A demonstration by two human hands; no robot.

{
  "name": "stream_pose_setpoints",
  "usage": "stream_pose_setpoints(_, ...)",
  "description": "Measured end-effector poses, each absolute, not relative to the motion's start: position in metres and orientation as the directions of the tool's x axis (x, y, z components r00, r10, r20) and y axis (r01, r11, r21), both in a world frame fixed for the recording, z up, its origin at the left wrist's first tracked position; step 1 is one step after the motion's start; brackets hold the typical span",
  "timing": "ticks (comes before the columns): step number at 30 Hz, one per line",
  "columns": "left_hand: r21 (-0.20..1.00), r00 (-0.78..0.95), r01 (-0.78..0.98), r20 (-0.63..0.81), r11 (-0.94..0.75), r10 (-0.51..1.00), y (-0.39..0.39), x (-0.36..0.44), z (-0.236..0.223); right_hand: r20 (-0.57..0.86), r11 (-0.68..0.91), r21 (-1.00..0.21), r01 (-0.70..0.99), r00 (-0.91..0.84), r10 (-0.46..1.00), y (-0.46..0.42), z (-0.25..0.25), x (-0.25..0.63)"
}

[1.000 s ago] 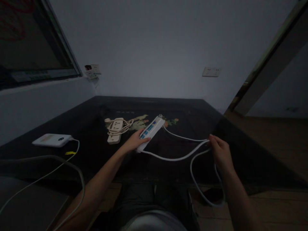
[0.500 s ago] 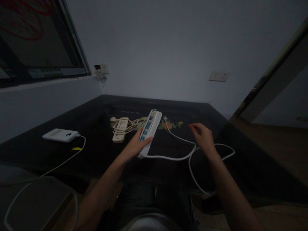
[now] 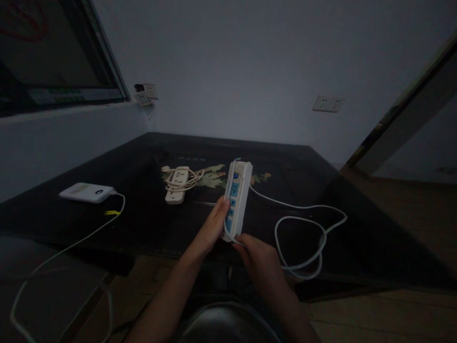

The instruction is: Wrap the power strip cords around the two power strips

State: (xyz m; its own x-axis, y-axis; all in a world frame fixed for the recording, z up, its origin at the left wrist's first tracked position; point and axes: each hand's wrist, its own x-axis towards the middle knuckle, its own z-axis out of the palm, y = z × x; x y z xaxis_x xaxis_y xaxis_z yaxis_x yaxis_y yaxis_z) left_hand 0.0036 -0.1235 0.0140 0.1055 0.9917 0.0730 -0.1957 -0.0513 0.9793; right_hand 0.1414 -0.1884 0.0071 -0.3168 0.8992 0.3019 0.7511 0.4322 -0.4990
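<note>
A white power strip (image 3: 243, 197) with blue sockets is held tilted above the dark table, its far end pointing away from me. My left hand (image 3: 215, 221) grips its left side, thumb over the front edge. At the near end, my right hand (image 3: 259, 255) is closed on the strip's white cord (image 3: 302, 264), pinching it close to the body. A stretch of cord runs up the strip's left side. The rest lies in loops on the table to the right. The plug is hidden behind the strip.
A smaller cream power strip (image 3: 177, 183), wrapped in its own cord, lies left of my hands on the table (image 3: 143, 224). Farther left is a white power bank (image 3: 87, 192) with a cable hanging over the front edge. Wall sockets (image 3: 327, 103) are at the back.
My right hand has come left from above the cord loops to the strip's near end and taken hold of the cord. The strip has shifted right and now stands more upright in view.
</note>
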Motion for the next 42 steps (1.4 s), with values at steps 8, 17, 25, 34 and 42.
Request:
stream_pose_setpoints(8,0.914,0.154,-0.397,-0.020,0.081,0.988,-0.141,0.009,0.007,0.494,0.547,-0.548,0.633,-0.283,0.822,-0.200,-0.002,0.156)
stream_pose_setpoints(17,0.820,0.298,-0.539,-0.030,0.194,0.954,-0.152,0.013,0.008,0.495,0.563,-0.578,0.592,-0.294,0.818,-0.205,0.004,0.165)
stream_pose_setpoints(25,0.851,0.202,-0.498,-0.072,0.166,0.977,-0.153,0.017,0.002,0.566,0.570,-0.443,0.692,-0.277,0.776,-0.196,-0.006,0.162)
stream_pose_setpoints(34,0.807,0.329,-0.507,-0.141,0.301,0.934,-0.157,0.011,0.003,0.694,0.647,-0.351,0.676,-0.276,0.665,-0.198,-0.006,0.161)
stream_pose_setpoints(42,0.772,0.371,-0.543,-0.133,0.330,0.919,-0.159,0.010,-0.001,0.739,0.694,-0.258,0.672,-0.326,0.590,-0.198,-0.007,0.165)
